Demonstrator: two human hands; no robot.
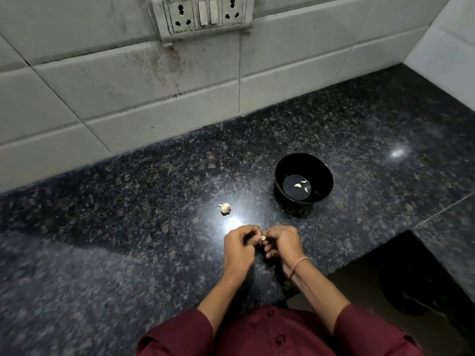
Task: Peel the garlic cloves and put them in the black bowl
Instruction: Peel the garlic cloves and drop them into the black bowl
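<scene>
Nearest the wearer, the sleeves of a maroon buttoned shirt (180,335) are seen, and a thin pinkish thread band (298,265) is worn on the right wrist. Just beyond, the left hand (239,244) and the right hand (282,242) are brought together above the dark speckled granite countertop (115,227), close to its near edge and about midway along it. Both hands are curled, and a small pale garlic clove (263,237) is pinched between their fingertips; whether its skin is partly off cannot be told.

A little further in, a small white garlic bulb (225,208) lies on the countertop, apart from the hands. Further still and towards the right edge, a round glossy black bowl (320,170) stands upright, well short of the back edge, with three peeled pale cloves (298,185) on its bottom. Behind it all, grey-white wall tiles (128,93) and a stained white socket-and-switch panel (205,14) are seen.

The peeling step is judged to be in hand, with the task partly done. Next, the skin is to be worked loose with the fingernails, and the bare clove is to be carried forward and to the right and dropped into the bowl.
</scene>
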